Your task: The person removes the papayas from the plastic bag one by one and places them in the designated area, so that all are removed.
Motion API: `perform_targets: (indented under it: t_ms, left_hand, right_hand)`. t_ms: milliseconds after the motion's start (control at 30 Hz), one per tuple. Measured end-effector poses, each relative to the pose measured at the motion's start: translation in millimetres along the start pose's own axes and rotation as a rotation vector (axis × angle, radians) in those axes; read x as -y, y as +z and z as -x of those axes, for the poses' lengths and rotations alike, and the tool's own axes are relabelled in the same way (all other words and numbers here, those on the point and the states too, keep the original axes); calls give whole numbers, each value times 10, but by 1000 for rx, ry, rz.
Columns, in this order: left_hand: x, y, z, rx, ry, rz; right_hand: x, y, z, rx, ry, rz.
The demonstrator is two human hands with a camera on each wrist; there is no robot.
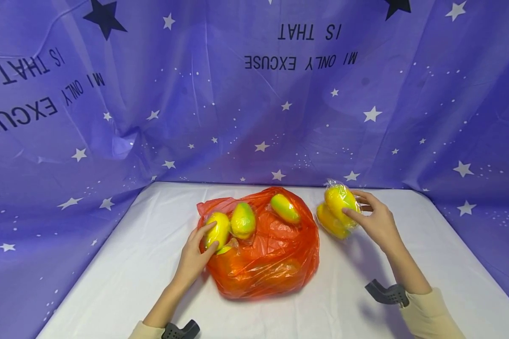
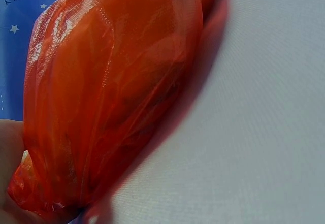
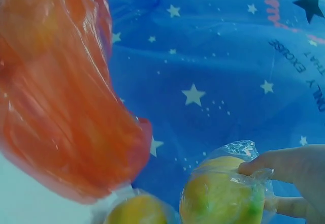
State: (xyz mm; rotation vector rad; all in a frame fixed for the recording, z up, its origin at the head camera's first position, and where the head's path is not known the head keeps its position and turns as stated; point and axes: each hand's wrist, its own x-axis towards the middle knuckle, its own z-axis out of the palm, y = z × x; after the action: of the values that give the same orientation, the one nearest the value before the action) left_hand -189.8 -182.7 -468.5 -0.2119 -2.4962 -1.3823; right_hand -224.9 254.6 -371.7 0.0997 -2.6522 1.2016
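A red plastic bag (image 1: 275, 245) lies on the white table with several yellow-green mangoes in and on it. On its left side my left hand (image 1: 193, 254) grips a clear-wrapped mango (image 1: 218, 230), thumb and fingers around it. Beside that one sit another mango (image 1: 243, 220) and, farther right, a third (image 1: 285, 208). To the right of the bag, my right hand (image 1: 375, 220) pinches a clear-wrapped mango (image 1: 339, 200). Just below and behind it, a second wrapped mango (image 1: 330, 223) is on the table. In the right wrist view, fingertips (image 3: 249, 167) press the wrapping of the held mango.
The white table (image 1: 123, 263) spreads around the bag and reaches a purple star-printed cloth (image 1: 254, 117) at the back and both sides. Dark wrist mounts (image 1: 388, 293) sit on both forearms. More mangoes show dimly through the bag's red film.
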Motion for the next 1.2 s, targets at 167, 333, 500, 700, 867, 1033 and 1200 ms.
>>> perform_targets:
  t_ms: [167, 333, 500, 700, 867, 1033, 1200]
  left_hand:
    - [12, 7, 8, -4, -4, 0]
    - [26, 20, 14, -24, 21, -5]
    - [28, 28, 12, -33, 33, -10]
    - [28, 14, 11, -20, 32, -6]
    - [24, 14, 13, -24, 37, -2]
    - [21, 15, 4, -25, 35, -6]
    - [21, 11, -4, -19, 18, -5]
  right_hand:
    - [-86, -33, -18, -10, 42, 5]
    - [-166, -50, -43, -28, 60, 20]
    - [-240, -73, -52, -50, 75, 34]
    - [-343, -93, -73, -66, 98, 31]
    - [-450, -88, -93, -73, 125, 23]
    - [-499, -88, -116, -73, 153, 39]
    - [-553, -67, -154, -76, 156, 66]
